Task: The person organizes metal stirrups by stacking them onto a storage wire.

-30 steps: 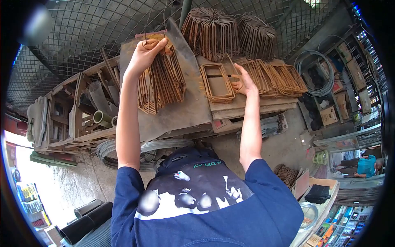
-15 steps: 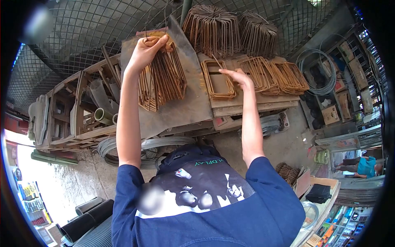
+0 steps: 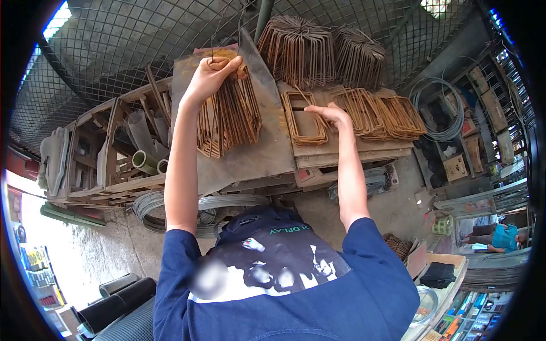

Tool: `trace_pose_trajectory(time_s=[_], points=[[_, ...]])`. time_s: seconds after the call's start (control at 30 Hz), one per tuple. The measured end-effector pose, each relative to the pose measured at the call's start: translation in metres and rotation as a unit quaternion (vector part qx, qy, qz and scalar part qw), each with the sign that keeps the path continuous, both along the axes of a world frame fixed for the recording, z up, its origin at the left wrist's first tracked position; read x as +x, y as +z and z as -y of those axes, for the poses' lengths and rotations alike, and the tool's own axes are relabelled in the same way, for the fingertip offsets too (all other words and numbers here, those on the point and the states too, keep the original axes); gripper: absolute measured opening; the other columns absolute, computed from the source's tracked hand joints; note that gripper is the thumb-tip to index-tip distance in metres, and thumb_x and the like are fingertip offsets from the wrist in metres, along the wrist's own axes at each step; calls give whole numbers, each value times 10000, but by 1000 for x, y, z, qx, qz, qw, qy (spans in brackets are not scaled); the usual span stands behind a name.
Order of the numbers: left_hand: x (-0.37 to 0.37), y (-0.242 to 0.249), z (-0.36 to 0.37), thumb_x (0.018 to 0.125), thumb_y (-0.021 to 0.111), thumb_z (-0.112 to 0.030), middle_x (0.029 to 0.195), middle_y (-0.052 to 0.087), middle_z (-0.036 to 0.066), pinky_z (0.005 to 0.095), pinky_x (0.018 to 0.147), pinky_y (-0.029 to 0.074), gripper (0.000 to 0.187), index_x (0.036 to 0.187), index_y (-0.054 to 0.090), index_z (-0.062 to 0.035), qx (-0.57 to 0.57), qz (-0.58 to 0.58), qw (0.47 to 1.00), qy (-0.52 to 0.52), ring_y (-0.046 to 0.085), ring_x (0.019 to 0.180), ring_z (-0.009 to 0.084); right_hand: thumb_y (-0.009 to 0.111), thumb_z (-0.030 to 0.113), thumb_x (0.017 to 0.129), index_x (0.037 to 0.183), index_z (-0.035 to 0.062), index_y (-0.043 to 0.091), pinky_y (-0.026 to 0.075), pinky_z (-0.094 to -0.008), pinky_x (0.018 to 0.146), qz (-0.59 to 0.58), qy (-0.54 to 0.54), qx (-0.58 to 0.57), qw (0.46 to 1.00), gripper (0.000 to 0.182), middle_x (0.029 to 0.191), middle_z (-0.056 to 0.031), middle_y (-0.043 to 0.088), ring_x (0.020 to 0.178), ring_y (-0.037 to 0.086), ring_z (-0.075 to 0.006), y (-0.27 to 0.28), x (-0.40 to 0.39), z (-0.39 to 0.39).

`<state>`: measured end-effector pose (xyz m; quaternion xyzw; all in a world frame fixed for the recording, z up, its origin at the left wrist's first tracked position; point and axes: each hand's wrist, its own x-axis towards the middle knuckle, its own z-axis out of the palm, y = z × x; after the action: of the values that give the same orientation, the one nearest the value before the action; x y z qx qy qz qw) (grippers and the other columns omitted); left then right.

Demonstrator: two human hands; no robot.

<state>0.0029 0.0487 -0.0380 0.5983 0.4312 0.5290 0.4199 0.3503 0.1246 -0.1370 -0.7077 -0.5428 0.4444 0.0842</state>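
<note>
In the head view my left hand (image 3: pixel 215 77) is closed around the top of a bundle of rusty rectangular rebar stirrups (image 3: pixel 230 116). The bundle hangs over a grey metal sheet (image 3: pixel 264 153), its bars fanning out below my fist. On the right, my right hand (image 3: pixel 334 115) grips the right side of a small stack of similar stirrups (image 3: pixel 307 140) lying on a wooden tabletop. Its thumb points left across the frames, while the other fingers are partly hidden. A thin rod end sticks up beside the thumb.
More flat stirrups (image 3: pixel 392 116) overlap to the right. Two large stirrup bundles (image 3: pixel 298 48) stand behind, against a wire mesh (image 3: pixel 142 40). Wire coils (image 3: pixel 151 213) lie below the table, and another coil (image 3: pixel 437 108) hangs right. A person in a teal shirt (image 3: pixel 504 237) is far right.
The view has tilted a little, so the table and bundles sit slightly lower. Both hands stay at the same stirrups; the left bundle shows little change.
</note>
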Motion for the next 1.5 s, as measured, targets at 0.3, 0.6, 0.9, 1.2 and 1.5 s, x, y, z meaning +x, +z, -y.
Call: trace_pose_trajectory(time_s=[0.3,0.6,0.9,1.2,1.5], points=[[-2,-1,-4,914,635,-250,739,671,16,219,645,460,316,696,633,-21,39,-10,999,-22,578,676,44,821,529,563,1392,-153,202,350,-499,1029,-2,-30,33,999,1239,1416,-340,307,1314,372,-378,12,-4,2],[-4,0,-4,887,678,-252,624,618,25,217,567,447,557,533,269,-121,19,-18,1000,-8,618,679,48,847,479,606,1407,-74,203,380,-469,1038,-52,-66,238,968,1167,1350,-324,404,1248,444,-381,47,-7,22],[-8,-10,-9,846,732,-236,533,362,-75,232,458,268,601,553,215,-141,45,-29,998,-23,430,561,-12,826,372,677,1370,-63,240,411,-356,993,-350,50,516,780,1007,1214,-241,527,1124,539,-264,216,-35,17],[-8,-10,-8,853,707,-298,667,670,22,233,559,426,350,666,651,-7,3,-76,997,13,531,608,22,857,498,571,1379,-43,280,424,-425,998,-235,199,446,841,1131,1225,-263,534,1158,532,-327,205,-78,-5],[-2,-3,-4,909,640,-216,758,678,39,219,686,485,246,929,680,25,13,-83,996,4,602,718,55,886,398,586,1353,-29,321,491,-353,874,-288,176,343,877,1044,1188,-210,528,1012,570,-239,96,-98,48]])
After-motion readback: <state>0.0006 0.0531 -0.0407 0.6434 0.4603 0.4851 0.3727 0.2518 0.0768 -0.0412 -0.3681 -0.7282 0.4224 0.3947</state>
